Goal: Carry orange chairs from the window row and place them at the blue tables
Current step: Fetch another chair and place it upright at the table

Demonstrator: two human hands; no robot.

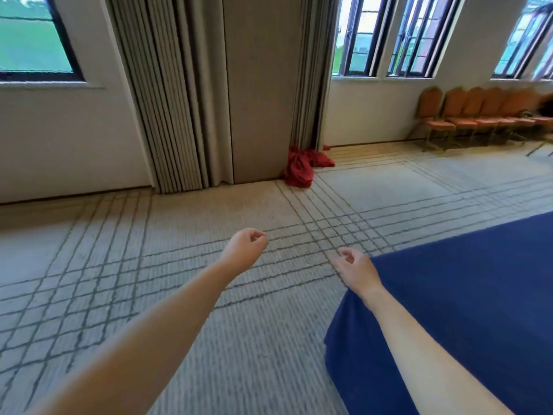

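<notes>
Your left hand [246, 246] and right hand [357, 269] are held out empty, fingers loosely curled, the right at the corner of the blue table [466, 301], while the orange chairs [475, 115] stand in a row under the far windows [414, 37].

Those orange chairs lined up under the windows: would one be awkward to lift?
Probably stiff: the orange chairs show thin metal-looking frames, so one should keep its shape. Likely fairly light for its size, given those slim legs. The tall padded backs may make one tip if tilted.
</notes>
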